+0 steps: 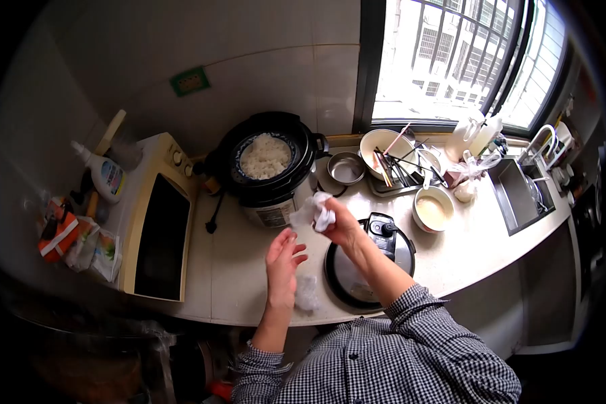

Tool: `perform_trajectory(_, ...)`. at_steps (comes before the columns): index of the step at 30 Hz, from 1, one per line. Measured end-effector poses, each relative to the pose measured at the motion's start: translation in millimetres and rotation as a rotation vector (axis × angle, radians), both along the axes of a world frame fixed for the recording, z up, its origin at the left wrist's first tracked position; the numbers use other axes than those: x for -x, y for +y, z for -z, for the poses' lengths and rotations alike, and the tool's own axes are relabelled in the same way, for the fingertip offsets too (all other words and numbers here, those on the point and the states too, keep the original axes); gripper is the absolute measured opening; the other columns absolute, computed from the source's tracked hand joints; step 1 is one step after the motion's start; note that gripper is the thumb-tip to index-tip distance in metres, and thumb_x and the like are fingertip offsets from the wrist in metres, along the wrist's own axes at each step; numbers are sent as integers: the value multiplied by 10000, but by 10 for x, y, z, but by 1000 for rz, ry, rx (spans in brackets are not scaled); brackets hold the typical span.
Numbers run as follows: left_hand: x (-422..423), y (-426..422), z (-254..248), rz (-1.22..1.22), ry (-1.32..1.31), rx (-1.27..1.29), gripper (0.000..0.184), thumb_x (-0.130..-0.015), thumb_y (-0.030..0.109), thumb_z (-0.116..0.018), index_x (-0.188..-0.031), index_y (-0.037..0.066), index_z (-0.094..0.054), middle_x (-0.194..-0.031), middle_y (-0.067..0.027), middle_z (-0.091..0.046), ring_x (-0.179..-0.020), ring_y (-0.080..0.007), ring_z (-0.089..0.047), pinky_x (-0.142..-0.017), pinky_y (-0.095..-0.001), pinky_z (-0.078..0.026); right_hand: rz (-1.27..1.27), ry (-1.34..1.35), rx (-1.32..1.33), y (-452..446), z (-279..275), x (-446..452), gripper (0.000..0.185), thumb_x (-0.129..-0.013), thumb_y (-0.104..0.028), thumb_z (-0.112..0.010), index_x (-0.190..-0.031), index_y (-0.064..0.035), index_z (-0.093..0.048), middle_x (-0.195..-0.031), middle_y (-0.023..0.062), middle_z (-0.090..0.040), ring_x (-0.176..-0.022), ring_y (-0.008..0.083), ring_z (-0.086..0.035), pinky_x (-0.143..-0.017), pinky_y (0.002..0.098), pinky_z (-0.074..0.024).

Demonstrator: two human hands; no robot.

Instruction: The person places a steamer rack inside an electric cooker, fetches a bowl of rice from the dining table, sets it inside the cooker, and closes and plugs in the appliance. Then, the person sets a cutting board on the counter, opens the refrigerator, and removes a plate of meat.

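Observation:
My right hand (340,221) is closed on a crumpled white sheet (320,211), thin and partly see-through at its left end; whether it is tissue or plastic I cannot make out. Just below and left of it, my left hand (283,259) is raised, fingers apart and holding nothing. A crumpled clear plastic bag (308,292) lies on the counter beside the left wrist. Under my right forearm rests a round black-and-silver cooker lid (343,269), partly hidden. Beyond my hands stands an uncovered electric cooker (269,214), with a patterned bowl of white rice (265,156) at its top.
At left, a cream microwave (158,229) carries a spray bottle (108,176) and several packets. To the right are a metal bowl (346,168), a large bowl with chopsticks (377,143), a bowl of pale liquid (432,210) and a sink (508,202). The counter's front edge (215,322) is near my body.

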State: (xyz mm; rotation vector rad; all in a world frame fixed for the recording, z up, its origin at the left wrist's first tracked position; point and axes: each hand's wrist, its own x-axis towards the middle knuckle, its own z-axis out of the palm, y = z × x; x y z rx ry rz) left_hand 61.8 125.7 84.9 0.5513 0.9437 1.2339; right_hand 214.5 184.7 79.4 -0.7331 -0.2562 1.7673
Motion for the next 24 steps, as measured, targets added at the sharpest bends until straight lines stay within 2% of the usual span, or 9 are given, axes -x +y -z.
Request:
perform_trajectory(2,-169,109,-27,98,-157,74,228,-865,185,-543,-1050,52,-553,-834,-23,-601,-726,-100,-563,-607,-239,-457,-11,-2,2,-133,-25,33,128,-743,-157,-543,-853,-93,-538,-687,-19,-532,-484,64,-479,-339,169,-317)
perform_trajectory(5,-314,257,-90,135,6,81,241,-882,225,-519,-1058,64,-556,-889,-20,-601,-724,-102,-563,-613,-239,-455,-68,-97,-75,-165,-35,-62,124,-745,-149,-553,-840,-70,-538,-685,-8,-536,-463,53,-443,-353,171,-297)
perform_trajectory(9,-491,436,-48,109,-15,-192,296,-828,120,-599,-1093,5,-537,-928,-39,-608,-797,-109,-574,-709,-245,-471,-105,-361,-163,-123,-71,-198,93,-797,-147,-539,-850,-72,-554,-663,-27,-517,-437,32,-368,-371,179,-245)
perform_trajectory(11,-554,455,-92,47,184,-273,272,-799,50,-608,-1055,-25,-559,-920,-53,-606,-801,-104,-567,-714,-243,-467,-94,-465,-274,-120,-48,-203,141,-808,-184,-558,-900,-86,-600,-684,-34,-570,-504,29,-449,-412,168,-312)
perform_trajectory(14,-561,619,-139,-71,582,-425,173,-770,6,-568,-932,-24,-619,-878,-54,-610,-696,-108,-563,-626,-251,-466,-106,-527,-400,-114,-98,-190,239,-846,-169,-548,-1070,-90,-519,-781,-31,-553,-587,34,-473,-445,174,-358)
perform_trajectory(17,-597,808,-399,-277,1031,-831,183,-738,-32,-500,-885,-18,-608,-886,-115,-595,-765,-245,-584,-685,-315,-471,-139,-551,-484,-123,-188,-204,429,-842,-146,-546,-1227,-80,-367,-808,22,-542,-628,89,-533,-455,196,-405)
perform_trajectory(18,-618,940,-391,-353,1212,-962,182,-711,-51,-501,-860,-26,-603,-853,-129,-589,-811,-306,-570,-732,-353,-456,-116,-562,-447,-119,-134,-208,411,-839,-142,-552,-1213,-71,-398,-825,30,-565,-633,90,-539,-469,195,-415)
perform_trajectory(21,-657,1178,-322,-217,1615,-1079,123,-740,10,-492,-804,-1,-597,-892,-139,-523,-866,-316,-512,-731,-387,-438,-150,-701,-395,-116,26,-329,365,-836,-147,-535,-1185,-65,-465,-859,39,-604,-644,83,-549,-494,203,-428)
perform_trajectory(24,-670,1321,-226,-96,1818,-1064,126,-741,71,-515,-828,21,-592,-948,-134,-487,-922,-316,-486,-717,-397,-455,-174,-745,-354,-156,109,-497,323,-843,-153,-497,-1157,-79,-511,-853,8,-600,-651,71,-540,-496,192,-410)
